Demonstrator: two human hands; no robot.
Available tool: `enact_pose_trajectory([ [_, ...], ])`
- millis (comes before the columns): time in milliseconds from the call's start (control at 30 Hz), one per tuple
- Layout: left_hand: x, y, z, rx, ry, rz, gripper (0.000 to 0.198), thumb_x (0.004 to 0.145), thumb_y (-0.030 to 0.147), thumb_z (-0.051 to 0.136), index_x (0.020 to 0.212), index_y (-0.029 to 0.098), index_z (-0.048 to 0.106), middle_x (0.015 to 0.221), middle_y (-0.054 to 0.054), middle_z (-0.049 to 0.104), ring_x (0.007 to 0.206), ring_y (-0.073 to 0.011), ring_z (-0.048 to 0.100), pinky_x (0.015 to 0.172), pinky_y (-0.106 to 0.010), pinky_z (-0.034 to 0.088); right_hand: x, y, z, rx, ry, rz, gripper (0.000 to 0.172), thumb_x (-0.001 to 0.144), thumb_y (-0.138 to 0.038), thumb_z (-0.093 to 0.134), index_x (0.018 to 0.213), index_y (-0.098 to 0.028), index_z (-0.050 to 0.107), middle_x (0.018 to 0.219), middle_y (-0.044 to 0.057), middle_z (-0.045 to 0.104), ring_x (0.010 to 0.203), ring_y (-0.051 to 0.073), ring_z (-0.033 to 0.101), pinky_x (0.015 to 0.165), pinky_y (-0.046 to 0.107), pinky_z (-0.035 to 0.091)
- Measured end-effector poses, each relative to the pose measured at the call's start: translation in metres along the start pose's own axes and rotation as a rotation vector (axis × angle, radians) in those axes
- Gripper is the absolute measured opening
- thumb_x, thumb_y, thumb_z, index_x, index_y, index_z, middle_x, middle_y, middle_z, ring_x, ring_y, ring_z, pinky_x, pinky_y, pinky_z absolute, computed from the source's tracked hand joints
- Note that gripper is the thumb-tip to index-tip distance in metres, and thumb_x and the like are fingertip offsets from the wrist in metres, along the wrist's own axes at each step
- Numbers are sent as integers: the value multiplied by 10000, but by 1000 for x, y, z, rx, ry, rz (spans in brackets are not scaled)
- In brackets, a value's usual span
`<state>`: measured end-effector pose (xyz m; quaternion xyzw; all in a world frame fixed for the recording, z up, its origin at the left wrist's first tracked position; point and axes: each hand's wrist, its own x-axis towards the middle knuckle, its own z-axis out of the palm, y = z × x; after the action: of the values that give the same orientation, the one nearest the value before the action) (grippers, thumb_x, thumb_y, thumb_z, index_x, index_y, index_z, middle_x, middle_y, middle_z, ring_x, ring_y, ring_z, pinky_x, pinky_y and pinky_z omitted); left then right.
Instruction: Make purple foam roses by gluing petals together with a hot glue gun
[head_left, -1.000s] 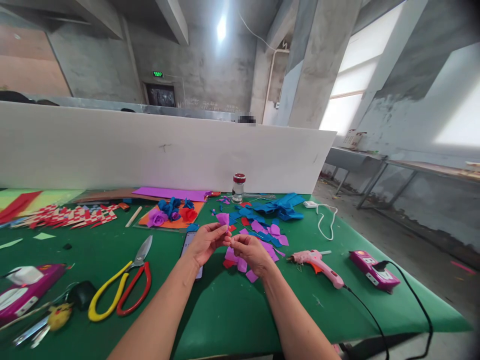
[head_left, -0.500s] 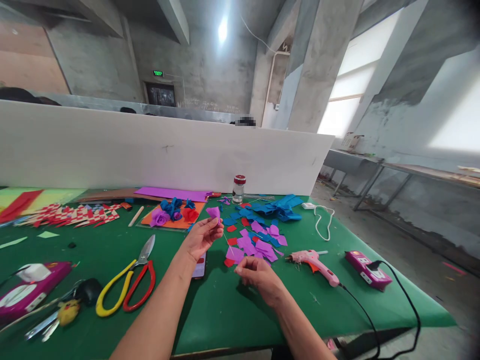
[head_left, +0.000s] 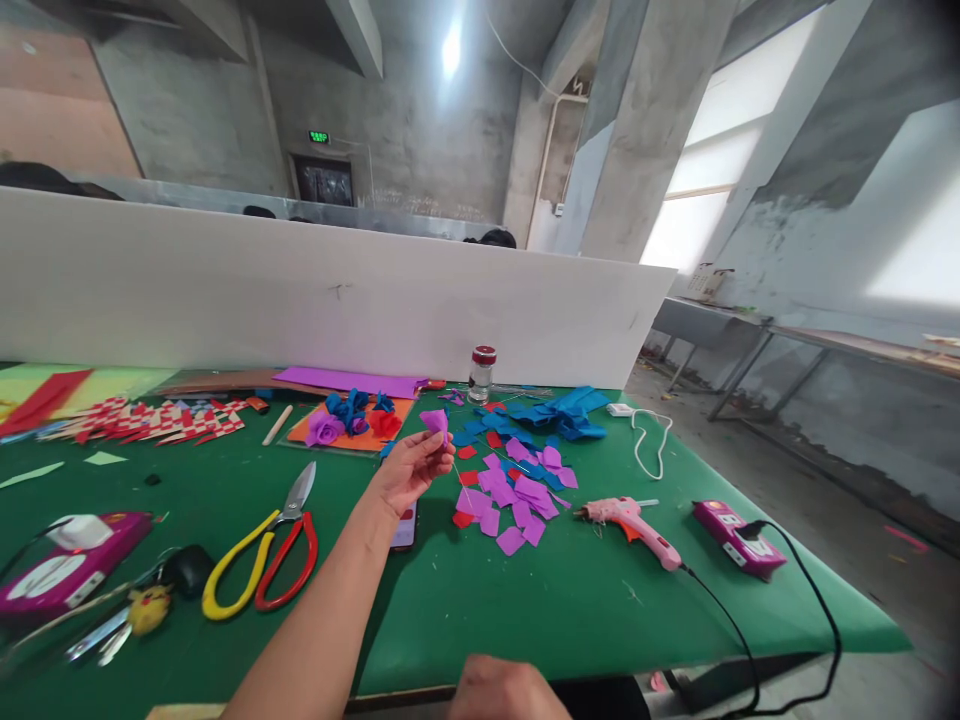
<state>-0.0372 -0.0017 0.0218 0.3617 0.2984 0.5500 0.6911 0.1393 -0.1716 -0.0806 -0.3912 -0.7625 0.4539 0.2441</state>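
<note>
Pinching purple paper, left fingers, right hand unclear

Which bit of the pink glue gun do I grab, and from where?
By its handle, probably with the right hand, coming from the near right side. The glue gun lies on its side, nozzle pointing left and handle slanting toward you and right, so that grip should stay away from the nozzle.

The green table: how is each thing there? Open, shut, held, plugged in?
Purple paper piece: pinched in the left hand
Right hand: blurred, grip unclear
Scissors: blades shut
Jar: upright, red lid on
Glue gun: lying on its side
Phone: flat, partly hidden
Right power strip: black plug in
Left power strip: white plug in
</note>
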Motion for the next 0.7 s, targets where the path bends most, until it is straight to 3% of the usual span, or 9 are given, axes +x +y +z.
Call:
enact_pose_trajectory([
  [33, 0, -1, 0, 7, -9, -2, 150, 728, 174, 767, 807, 72, 690, 669, -57, 699, 533, -97, 649, 512, -166, 564, 2, -8, -10, -3, -7, -71, 56, 650, -287, 779, 621, -257, 742, 614, -21, 605, 601, 121, 520, 571, 211, 367],
  [67, 0, -1, 0, 15, -20, -2, 161, 722, 181, 773, 809, 75, 689, 674, -58, 700, 540, -99, 650, 517, -170, 564, 6, -18, -24, -9, 96, -116, 49, 688, -258, 751, 640, -254, 747, 619, -10, 610, 636, 137, 537, 604, 224, 380],
  [133, 0, -2, -1, 33, -40, -1, 181, 708, 197, 785, 813, 82, 691, 687, -59, 703, 556, -103, 653, 533, -179, 563, 21, -37, -55, 7, 256, -168, 143, 778, -212, 662, 858, -275, 763, 810, 20, 673, 710, 157, 563, 662, 254, 408],
  [233, -1, -4, 0, 65, -54, -1, 213, 683, 227, 805, 806, 89, 699, 700, -59, 702, 567, -105, 645, 553, -197, 556, 61, -51, -94, 103, 586, -127, 127, 802, -298, 640, 888, -244, 717, 747, 19, 661, 599, 149, 521, 574, 270, 398],
  [300, -2, -3, 2, 90, -59, 7, 233, 664, 246, 818, 797, 93, 703, 709, -58, 700, 571, -106, 637, 564, -208, 542, 91, -47, -105, 166, 578, -88, 171, 808, -338, 621, 916, -221, 684, 730, 16, 658, 535, 137, 524, 515, 265, 388],
  [433, -4, -2, 4, 147, -92, 73, 246, 663, 273, 815, 812, 102, 720, 721, -46, 689, 547, -83, 585, 512, -195, 452, 136, -25, -102, 426, 335, -90, 219, 787, -418, 628, 783, -199, 617, 654, -4, 643, 425, 99, 480, 417, 228, 336],
  [567, -4, -5, 4, 250, -89, 157, 252, 646, 256, 821, 848, 126, 744, 679, -18, 669, 531, -57, 502, 490, -182, 358, 148, -10, -96, 442, 448, -211, 214, 783, -390, 655, 718, -189, 627, 535, -31, 567, 453, 103, 479, 465, 229, 377],
  [700, -5, -11, 10, 372, -49, 224, 205, 620, 253, 832, 773, 146, 748, 704, -23, 688, 618, -94, 538, 577, -199, 401, 145, -7, -97, 423, 549, -264, 185, 803, -370, 641, 751, -193, 651, 563, -18, 581, 485, 118, 508, 490, 241, 397],
])
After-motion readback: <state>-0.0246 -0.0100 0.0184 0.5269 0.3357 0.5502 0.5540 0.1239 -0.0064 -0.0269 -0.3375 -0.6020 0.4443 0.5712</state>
